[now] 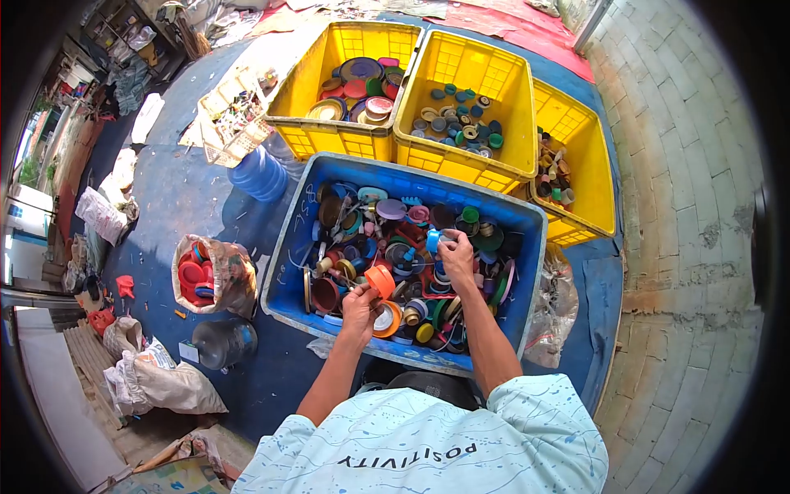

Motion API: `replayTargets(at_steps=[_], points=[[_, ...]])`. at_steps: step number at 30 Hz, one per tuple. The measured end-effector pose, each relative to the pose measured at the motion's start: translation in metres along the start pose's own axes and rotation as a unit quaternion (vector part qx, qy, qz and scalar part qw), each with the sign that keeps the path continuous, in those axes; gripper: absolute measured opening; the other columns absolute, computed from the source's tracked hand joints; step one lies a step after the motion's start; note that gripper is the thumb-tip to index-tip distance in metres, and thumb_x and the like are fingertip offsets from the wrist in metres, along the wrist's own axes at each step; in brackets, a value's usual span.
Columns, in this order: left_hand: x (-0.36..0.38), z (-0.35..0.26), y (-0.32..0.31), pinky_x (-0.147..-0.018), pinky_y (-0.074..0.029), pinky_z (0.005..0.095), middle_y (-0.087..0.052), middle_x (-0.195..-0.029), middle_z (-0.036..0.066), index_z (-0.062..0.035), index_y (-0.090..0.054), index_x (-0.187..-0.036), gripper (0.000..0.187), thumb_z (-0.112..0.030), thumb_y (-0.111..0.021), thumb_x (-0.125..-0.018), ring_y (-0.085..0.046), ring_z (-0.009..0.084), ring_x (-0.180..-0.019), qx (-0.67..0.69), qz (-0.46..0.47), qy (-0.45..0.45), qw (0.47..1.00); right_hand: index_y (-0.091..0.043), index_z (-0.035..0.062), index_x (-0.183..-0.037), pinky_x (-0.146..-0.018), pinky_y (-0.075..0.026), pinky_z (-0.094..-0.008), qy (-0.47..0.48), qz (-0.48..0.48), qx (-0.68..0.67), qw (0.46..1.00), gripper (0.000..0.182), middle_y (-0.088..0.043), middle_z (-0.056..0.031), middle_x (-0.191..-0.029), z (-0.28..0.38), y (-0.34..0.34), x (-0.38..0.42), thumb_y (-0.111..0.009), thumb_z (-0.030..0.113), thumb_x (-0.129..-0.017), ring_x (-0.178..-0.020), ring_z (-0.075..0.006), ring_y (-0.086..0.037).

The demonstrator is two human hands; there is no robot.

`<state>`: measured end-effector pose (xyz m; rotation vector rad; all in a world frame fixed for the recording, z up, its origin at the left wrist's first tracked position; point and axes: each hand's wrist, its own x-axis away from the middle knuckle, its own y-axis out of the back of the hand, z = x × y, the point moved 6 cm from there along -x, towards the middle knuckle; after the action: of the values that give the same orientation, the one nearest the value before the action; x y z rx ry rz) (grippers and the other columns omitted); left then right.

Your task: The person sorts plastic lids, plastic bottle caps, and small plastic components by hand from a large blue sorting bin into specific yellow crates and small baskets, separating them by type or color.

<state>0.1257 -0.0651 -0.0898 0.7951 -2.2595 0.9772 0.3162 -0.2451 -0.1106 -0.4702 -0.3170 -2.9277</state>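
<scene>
Over a blue crate [290, 247] full of mixed plastic caps and lids, both my hands are at work. My left hand [360, 311] is closed on an orange cap [380, 281], held above the pile near the crate's front side. Just below it lies an orange lid with a white middle [385, 319]. To the right, my right hand [456, 255] pinches a light blue cap [434, 240]. Around that hand are a green cap [470, 215] and a lilac lid [391, 209] among the heap.
Behind the blue crate stand three yellow crates: one with large lids [329, 136], one with small caps [461, 156], one with mixed caps [588, 218]. At left are a sack of red lids [222, 284], a water jug [224, 344] and a cream basket [216, 111]. A block wall [683, 206] bounds the right.
</scene>
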Motion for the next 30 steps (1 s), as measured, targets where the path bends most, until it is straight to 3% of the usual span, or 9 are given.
replayTargets(at_steps=[4,12,17,22,25,27,28,30], points=[[-0.009,-0.008,-0.036,-0.06,-0.046,0.0243,-0.062,-0.08,0.0,-0.0093,-0.057,-0.101,0.019,-0.013,-0.068,-0.085,-0.058,0.0093,-0.067,0.021,0.062,0.0,0.998,-0.065,0.0012,-0.1,-0.055,-0.042,-0.0205,-0.08,0.074,-0.243,0.964,0.021,-0.061,-0.0019,-0.077,0.029,0.025,0.017,-0.07,0.015,-0.085,-0.065,-0.0071,-0.055],[-0.033,-0.006,-0.098,-0.06,-0.045,0.0285,-0.061,-0.08,-0.001,-0.0112,-0.058,-0.096,0.015,-0.012,-0.068,-0.085,-0.056,0.009,-0.067,0.023,0.103,0.039,0.994,-0.062,0.0031,-0.091,-0.063,-0.051,-0.029,-0.113,0.115,-0.567,0.807,0.011,-0.062,-0.006,-0.079,0.035,0.063,0.037,-0.069,0.01,-0.085,-0.072,-0.0152,-0.06],[-0.067,0.005,-0.119,-0.057,-0.043,0.0266,-0.058,-0.078,-0.001,-0.009,-0.059,-0.097,0.02,-0.016,-0.072,-0.083,-0.051,0.0083,-0.063,0.017,0.092,0.056,0.994,-0.063,0.0104,-0.095,-0.06,-0.048,-0.0272,-0.162,0.085,-0.581,0.793,0.015,-0.063,-0.0009,-0.083,-0.007,0.065,0.029,-0.071,0.011,-0.082,-0.073,-0.0137,-0.06],[-0.101,0.001,-0.148,-0.05,-0.04,0.0247,-0.054,-0.071,-0.001,-0.0069,-0.059,-0.094,0.022,-0.018,-0.074,-0.082,-0.046,0.0074,-0.056,-0.019,0.07,0.049,0.996,-0.064,0.0106,-0.094,-0.059,-0.044,-0.0268,-0.169,0.061,-0.573,0.8,0.016,-0.064,-0.0031,-0.084,-0.007,0.063,0.02,-0.072,0.012,-0.08,-0.071,-0.0133,-0.058],[-0.132,-0.025,-0.194,-0.043,-0.036,0.0243,-0.052,-0.067,-0.001,-0.0055,-0.059,-0.087,0.018,-0.018,-0.071,-0.084,-0.043,0.0073,-0.05,-0.034,0.089,0.027,0.995,-0.064,0.0112,-0.093,-0.059,-0.044,-0.0279,-0.151,0.071,-0.561,0.81,0.011,-0.063,-0.0021,-0.083,0.009,0.07,-0.016,-0.069,0.012,-0.084,-0.07,-0.0137,-0.057],[-0.153,-0.057,-0.244,-0.04,-0.034,0.024,-0.049,-0.059,-0.002,-0.0076,-0.057,-0.079,0.019,-0.021,-0.07,-0.085,-0.04,0.0074,-0.045,-0.059,0.108,0.0,0.992,-0.062,0.01,-0.098,-0.062,-0.046,-0.0301,-0.08,0.12,-0.587,0.797,0.013,-0.063,-0.0017,-0.088,0.055,0.078,-0.058,-0.066,0.014,-0.087,-0.074,-0.0145,-0.058],[-0.169,-0.073,-0.27,-0.042,-0.036,0.023,-0.053,-0.062,-0.003,-0.0085,-0.059,-0.082,0.017,-0.022,-0.069,-0.086,-0.045,0.0072,-0.048,-0.05,0.171,-0.013,0.984,-0.06,0.0136,-0.098,-0.063,-0.046,-0.0298,-0.068,0.116,-0.578,0.805,0.015,-0.06,0.0012,-0.088,0.085,0.083,-0.078,-0.068,0.016,-0.086,-0.074,-0.0135,-0.056],[-0.161,-0.11,-0.318,-0.053,-0.047,0.0227,-0.062,-0.075,0.0,-0.0085,-0.06,-0.092,0.017,-0.024,-0.066,-0.089,-0.055,0.0085,-0.06,-0.024,0.237,-0.024,0.971,-0.058,0.0126,-0.106,-0.069,-0.047,-0.0334,-0.043,0.112,-0.566,0.816,0.022,-0.061,-0.0012,-0.1,0.126,0.094,-0.12,-0.067,0.017,-0.087,-0.087,-0.0164,-0.055]])
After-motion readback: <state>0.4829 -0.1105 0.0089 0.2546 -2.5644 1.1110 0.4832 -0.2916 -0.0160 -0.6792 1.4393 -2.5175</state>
